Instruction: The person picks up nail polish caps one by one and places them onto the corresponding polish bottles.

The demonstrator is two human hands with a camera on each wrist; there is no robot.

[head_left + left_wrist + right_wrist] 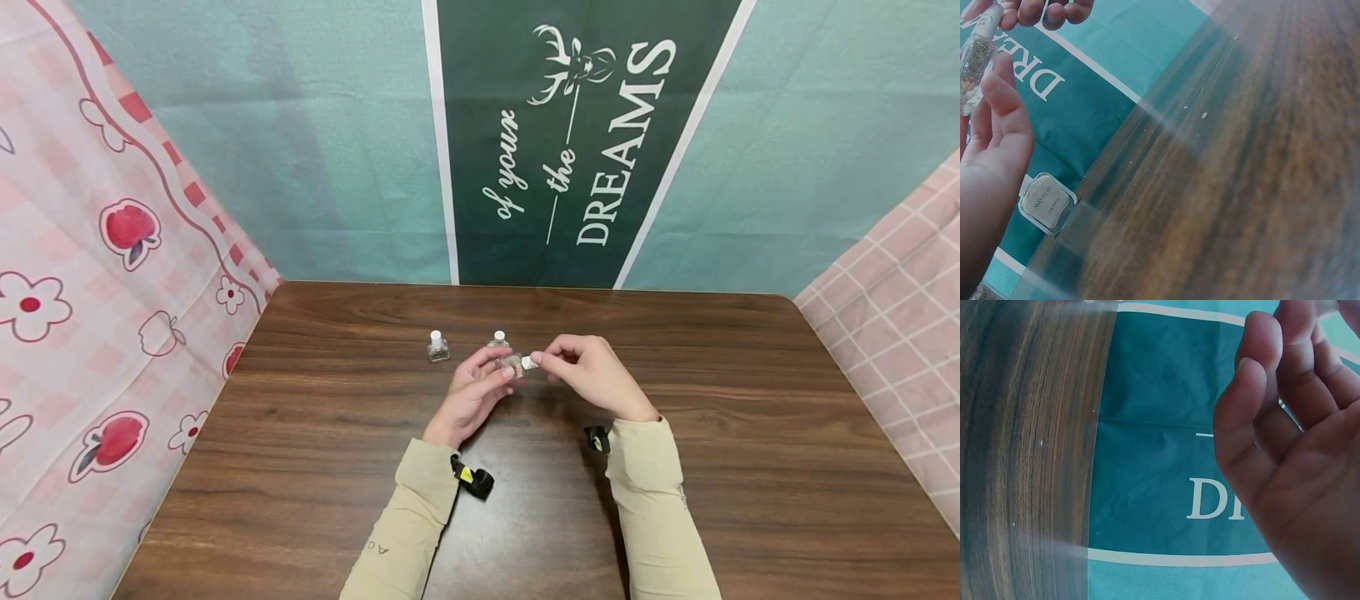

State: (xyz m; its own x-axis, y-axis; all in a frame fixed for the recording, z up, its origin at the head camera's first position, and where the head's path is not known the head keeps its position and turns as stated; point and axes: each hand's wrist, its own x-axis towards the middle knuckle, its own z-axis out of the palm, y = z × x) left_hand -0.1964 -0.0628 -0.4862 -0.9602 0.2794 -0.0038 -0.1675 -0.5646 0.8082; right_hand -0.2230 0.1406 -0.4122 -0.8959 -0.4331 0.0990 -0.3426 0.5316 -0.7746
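Note:
My left hand (467,400) holds a small clear nail polish bottle (512,365) with glitter in it, tilted above the table. In the left wrist view the bottle (975,65) sits between thumb and fingers, its white cap (988,22) upward. My right hand (600,379) pinches that white cap (529,362) between thumb and forefinger. In the right wrist view the right hand (1304,462) has curled fingers, and the bottle is out of sight. A second bottle (498,339) stands just behind the left fingers, partly hidden. Another bottle (438,351) stands to its left.
Both bottles stand toward the back of the brown wooden table (337,433). A label reading MAYREAY shows on one bottle (1046,203). Behind the table hangs a green cloth (360,167) with white lettering; a patterned pink cloth (90,275) hangs at the left.

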